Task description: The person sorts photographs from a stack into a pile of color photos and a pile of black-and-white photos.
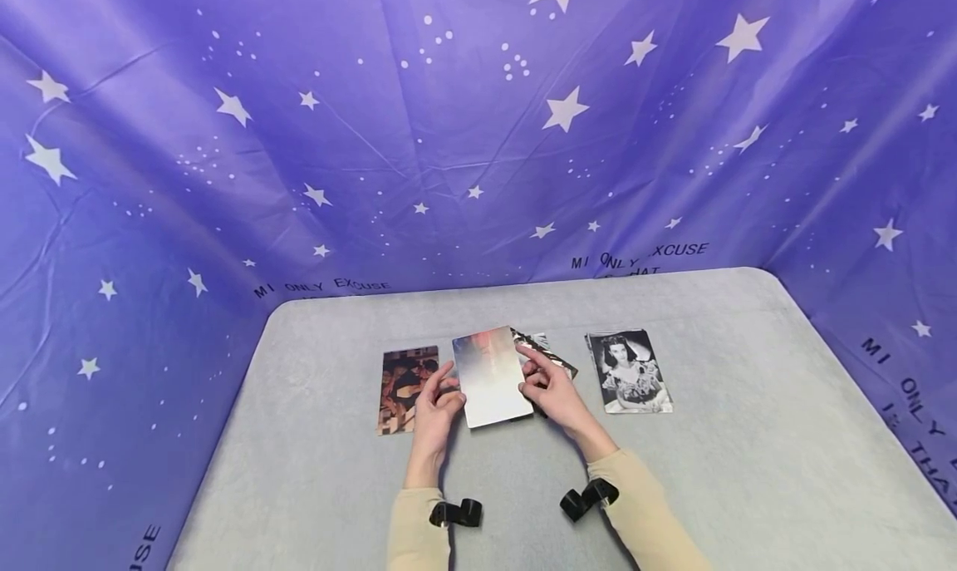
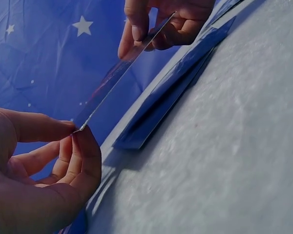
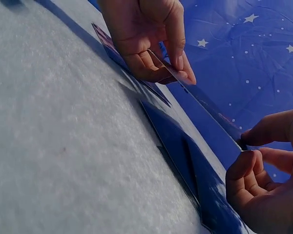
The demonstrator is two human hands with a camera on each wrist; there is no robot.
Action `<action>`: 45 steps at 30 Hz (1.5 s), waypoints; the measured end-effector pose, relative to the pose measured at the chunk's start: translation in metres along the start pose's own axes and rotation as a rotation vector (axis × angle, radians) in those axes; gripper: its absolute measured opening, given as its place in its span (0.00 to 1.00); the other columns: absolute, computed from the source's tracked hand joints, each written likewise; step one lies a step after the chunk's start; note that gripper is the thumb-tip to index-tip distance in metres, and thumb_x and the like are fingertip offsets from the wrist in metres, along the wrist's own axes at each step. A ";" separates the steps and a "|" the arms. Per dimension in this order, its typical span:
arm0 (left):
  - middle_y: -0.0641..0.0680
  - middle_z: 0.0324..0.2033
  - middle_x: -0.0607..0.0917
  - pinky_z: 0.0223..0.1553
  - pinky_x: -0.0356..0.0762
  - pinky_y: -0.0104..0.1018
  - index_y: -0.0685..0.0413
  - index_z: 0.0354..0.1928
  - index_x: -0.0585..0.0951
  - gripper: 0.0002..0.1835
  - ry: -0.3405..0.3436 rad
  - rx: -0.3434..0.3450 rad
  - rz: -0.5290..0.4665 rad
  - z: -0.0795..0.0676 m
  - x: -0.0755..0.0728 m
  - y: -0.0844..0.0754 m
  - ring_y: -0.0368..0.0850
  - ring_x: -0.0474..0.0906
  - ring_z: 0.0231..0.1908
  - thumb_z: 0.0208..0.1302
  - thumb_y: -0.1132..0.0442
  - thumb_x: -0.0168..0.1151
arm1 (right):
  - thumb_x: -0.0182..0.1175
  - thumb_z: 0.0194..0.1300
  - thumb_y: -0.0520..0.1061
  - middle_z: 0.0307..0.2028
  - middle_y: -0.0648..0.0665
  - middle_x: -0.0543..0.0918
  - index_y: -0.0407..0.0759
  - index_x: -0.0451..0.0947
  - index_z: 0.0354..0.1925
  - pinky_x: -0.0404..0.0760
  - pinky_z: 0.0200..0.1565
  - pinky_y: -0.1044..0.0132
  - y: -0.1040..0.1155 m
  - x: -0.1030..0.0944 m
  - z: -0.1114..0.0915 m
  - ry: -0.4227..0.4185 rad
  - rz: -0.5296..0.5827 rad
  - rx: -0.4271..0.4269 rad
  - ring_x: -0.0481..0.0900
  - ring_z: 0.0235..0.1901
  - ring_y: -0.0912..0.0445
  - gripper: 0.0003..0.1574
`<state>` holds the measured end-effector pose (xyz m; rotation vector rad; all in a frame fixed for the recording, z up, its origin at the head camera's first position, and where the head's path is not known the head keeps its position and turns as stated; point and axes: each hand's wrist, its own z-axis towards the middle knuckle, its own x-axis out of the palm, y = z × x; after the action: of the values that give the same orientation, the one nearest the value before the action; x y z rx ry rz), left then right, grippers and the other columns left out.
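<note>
Between my two hands is a glossy photo card, its lower half washed white by glare and a reddish patch near its top. My left hand pinches its left edge between thumb and fingers. At the opposite edge, my right hand pinches it the same way. Both wrist views show the card raised above the table, seen nearly edge-on. Beneath and behind it lie black-and-white photo cards, overlapping at angles and partly hidden. A brownish photo card lies beside my left hand.
To the right lies a small stack of cards topped by a black-and-white portrait of a person. The grey table meets a purple star-printed cloth at the back and sides. Black camera straps are around both wrists.
</note>
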<state>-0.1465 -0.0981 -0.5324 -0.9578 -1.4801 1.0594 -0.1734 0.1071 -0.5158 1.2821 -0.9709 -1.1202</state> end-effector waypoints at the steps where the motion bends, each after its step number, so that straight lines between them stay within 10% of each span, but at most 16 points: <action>1: 0.59 0.43 0.74 0.37 0.75 0.27 0.69 0.65 0.67 0.31 0.002 -0.004 -0.006 0.000 -0.002 -0.001 0.35 0.78 0.31 0.56 0.85 0.53 | 0.56 0.55 0.22 0.38 0.37 0.71 0.27 0.64 0.65 0.73 0.34 0.74 0.000 0.001 0.001 0.005 0.006 0.004 0.73 0.28 0.61 0.38; 26: 0.54 0.39 0.71 0.29 0.71 0.26 0.66 0.67 0.65 0.34 0.015 -0.045 0.077 0.005 -0.064 -0.024 0.33 0.73 0.26 0.55 0.84 0.50 | 0.55 0.52 0.22 0.38 0.40 0.71 0.26 0.64 0.64 0.73 0.31 0.76 -0.003 0.060 0.018 0.056 0.147 0.080 0.72 0.27 0.64 0.38; 45: 0.60 0.41 0.75 0.19 0.64 0.24 0.73 0.61 0.70 0.28 -0.066 -0.042 0.341 0.015 -0.106 -0.039 0.33 0.72 0.29 0.54 0.84 0.48 | 0.63 0.51 0.28 0.36 0.40 0.75 0.27 0.67 0.61 0.75 0.31 0.71 -0.001 0.110 0.029 0.076 -0.129 0.034 0.75 0.28 0.61 0.37</action>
<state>-0.1465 -0.2119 -0.5265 -1.2456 -1.4271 1.3186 -0.1788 -0.0069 -0.5214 1.4213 -0.8638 -1.1485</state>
